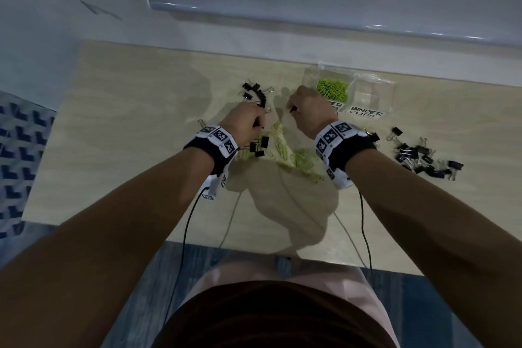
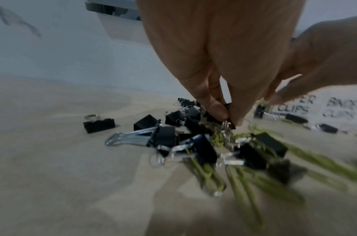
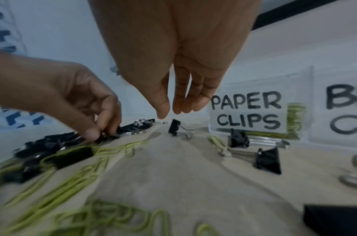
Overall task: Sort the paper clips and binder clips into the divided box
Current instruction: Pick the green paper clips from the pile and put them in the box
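Both bare arms reached forward over the table, each with a black band and white patterned tags round the wrist. The left hand (image 1: 245, 119) pointed down, and its thumb and fingertips (image 2: 218, 110) were pinched together on a small black clip (image 2: 229, 123). The right hand (image 1: 306, 108) hung just beside it with the palm down. Its fingers (image 3: 185, 102) were straight and close together, the thumb just apart, and they held nothing.

Bare forearms end in black wristbands (image 1: 343, 150) carrying white tags with black square markers. Thin black cables (image 1: 185, 223) trail from both. A dark top (image 1: 271, 316) shows nearest.
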### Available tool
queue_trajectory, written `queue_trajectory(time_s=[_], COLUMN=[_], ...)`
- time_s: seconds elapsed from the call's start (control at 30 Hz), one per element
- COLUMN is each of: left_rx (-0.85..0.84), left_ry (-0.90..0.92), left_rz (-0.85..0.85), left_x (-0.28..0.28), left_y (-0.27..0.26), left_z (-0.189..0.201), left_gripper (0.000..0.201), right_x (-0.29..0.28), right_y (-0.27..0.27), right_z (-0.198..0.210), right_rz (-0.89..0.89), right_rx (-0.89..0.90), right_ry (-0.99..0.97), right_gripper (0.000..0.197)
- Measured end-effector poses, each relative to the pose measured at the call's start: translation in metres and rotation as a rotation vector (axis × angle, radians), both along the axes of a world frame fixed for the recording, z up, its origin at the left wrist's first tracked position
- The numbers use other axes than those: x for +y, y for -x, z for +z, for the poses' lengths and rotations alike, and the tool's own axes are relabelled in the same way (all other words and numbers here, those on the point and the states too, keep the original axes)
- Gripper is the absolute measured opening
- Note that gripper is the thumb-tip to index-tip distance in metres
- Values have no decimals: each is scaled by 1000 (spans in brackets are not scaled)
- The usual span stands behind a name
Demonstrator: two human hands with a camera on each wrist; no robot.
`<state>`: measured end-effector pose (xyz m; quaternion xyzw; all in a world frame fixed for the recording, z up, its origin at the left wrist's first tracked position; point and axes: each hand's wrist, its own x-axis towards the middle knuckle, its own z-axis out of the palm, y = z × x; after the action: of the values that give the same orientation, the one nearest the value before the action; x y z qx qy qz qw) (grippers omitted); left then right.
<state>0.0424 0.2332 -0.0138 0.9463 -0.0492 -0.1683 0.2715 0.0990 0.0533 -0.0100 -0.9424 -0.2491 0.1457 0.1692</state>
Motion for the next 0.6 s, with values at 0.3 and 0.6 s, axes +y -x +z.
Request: queue_trajectory(time_s=[0.3, 0.6], left_rx=[-136, 18], left_ry=[79, -81], left_rz=[196, -66], left_x=[32, 15], left_y=[-11, 52], left_z=[8, -5], left_gripper=[16, 23], right_x=[21, 29], right_y=[52, 59], right_z=[-3, -12], right_rz=[203, 195], right_rx=[154, 160], right_ry=[-103, -61], right_gripper=[25, 18])
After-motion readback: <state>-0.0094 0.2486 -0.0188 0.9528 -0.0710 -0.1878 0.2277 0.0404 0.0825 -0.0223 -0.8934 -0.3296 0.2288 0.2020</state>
